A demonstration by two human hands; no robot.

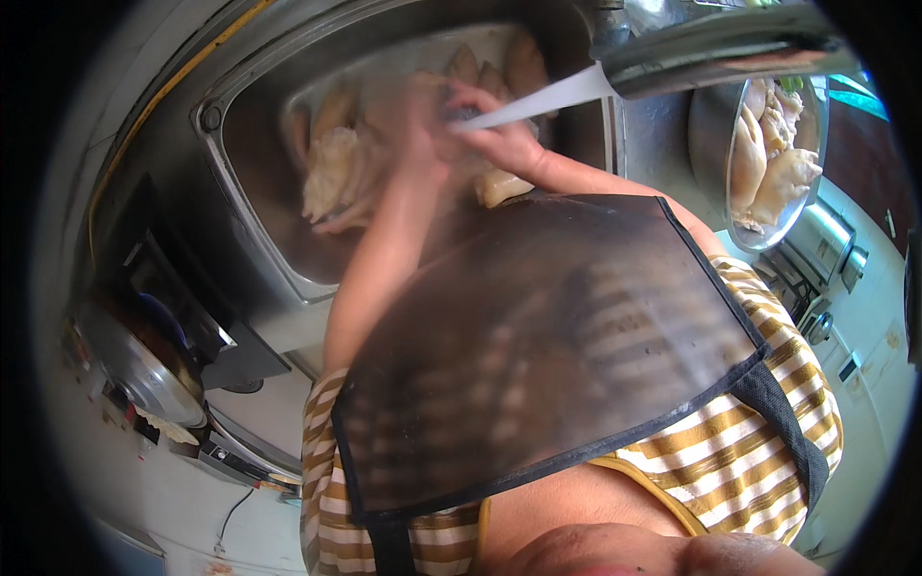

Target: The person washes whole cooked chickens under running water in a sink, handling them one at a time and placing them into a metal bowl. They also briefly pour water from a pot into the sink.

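Several pale pig's trotters (335, 169) lie in a stainless steel sink (252, 209). My left hand (426, 140) is over them, blurred, its fingers hard to make out. Beside it, my right hand (508, 142) has its thumb and fingers curved toward the left hand. A stream of water (551, 101) from the metal faucet (720, 54) runs down onto the hands. Whatever lies between the hands is blurred. One more pale piece (502, 187) rests below the right hand, near the edge of the dark translucent apron (547, 324).
At the right, a metal bowl (820, 180) holds several pale trotters (785, 180). A round metal lid or pan (155, 367) and dark kitchen equipment stand at the lower left. A yellow hose or cord (169, 75) runs along the counter behind the sink's left side.
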